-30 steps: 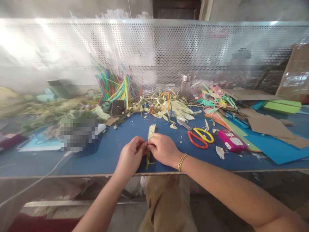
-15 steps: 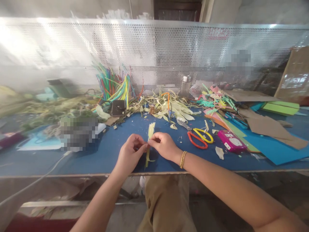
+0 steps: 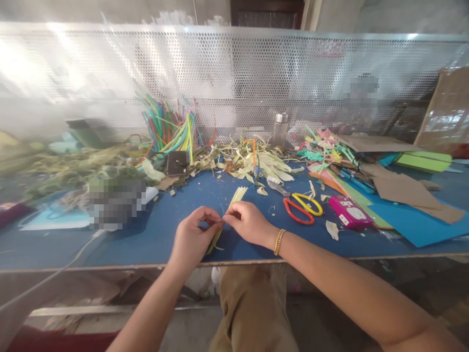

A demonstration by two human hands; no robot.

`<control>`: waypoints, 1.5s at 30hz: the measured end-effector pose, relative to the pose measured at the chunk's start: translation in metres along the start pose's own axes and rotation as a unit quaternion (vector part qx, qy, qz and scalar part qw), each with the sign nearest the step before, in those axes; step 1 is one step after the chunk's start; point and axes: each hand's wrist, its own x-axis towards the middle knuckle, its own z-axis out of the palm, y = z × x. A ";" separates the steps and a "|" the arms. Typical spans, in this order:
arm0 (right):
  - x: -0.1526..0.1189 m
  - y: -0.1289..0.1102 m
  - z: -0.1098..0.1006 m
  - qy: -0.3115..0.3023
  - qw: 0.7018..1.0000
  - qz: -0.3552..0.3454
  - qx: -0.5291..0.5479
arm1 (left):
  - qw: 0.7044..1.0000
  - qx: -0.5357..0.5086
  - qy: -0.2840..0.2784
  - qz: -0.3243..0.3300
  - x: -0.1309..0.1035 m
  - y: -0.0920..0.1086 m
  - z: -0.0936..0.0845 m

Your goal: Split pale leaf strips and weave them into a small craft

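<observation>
A slim bundle of pale yellow-green husk strips (image 3: 239, 194) slants under my fingers near the table's front edge, its fanned top up and to the right, its thin end down and to the left. My left hand (image 3: 198, 233) pinches at the middle of the bundle, thumb against forefinger. Facing it, my right hand (image 3: 249, 224), with a gold bracelet at the wrist, pinches at the same spot. The fingertips of both hands nearly meet. What lies between them is too small to make out.
Red and yellow scissors (image 3: 301, 208) and a magenta box (image 3: 351, 212) lie to the right. Behind are a husk pile (image 3: 266, 164), a bottle (image 3: 280, 129), colourful stems (image 3: 170, 128) and a black box (image 3: 178, 163). Blue paper (image 3: 414, 222) covers the right side.
The bundle has tilted from nearly upright to a slant, its top toward the right and its lower end toward the left. Both hands stay pinched together, shifted slightly.
</observation>
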 end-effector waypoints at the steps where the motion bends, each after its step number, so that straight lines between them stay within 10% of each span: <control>1: 0.000 0.000 0.000 -0.004 1.000 -0.002 -0.003 | 1.000 0.017 0.011 0.009 -0.001 0.000 0.001; 22: 0.000 0.002 -0.002 -0.026 0.998 -0.046 -0.042 | 0.985 0.088 -0.129 0.067 0.006 -0.007 -0.010; 45: 0.000 0.001 -0.001 -0.050 0.999 -0.007 -0.015 | 0.999 0.023 -0.036 0.018 -0.001 -0.002 -0.004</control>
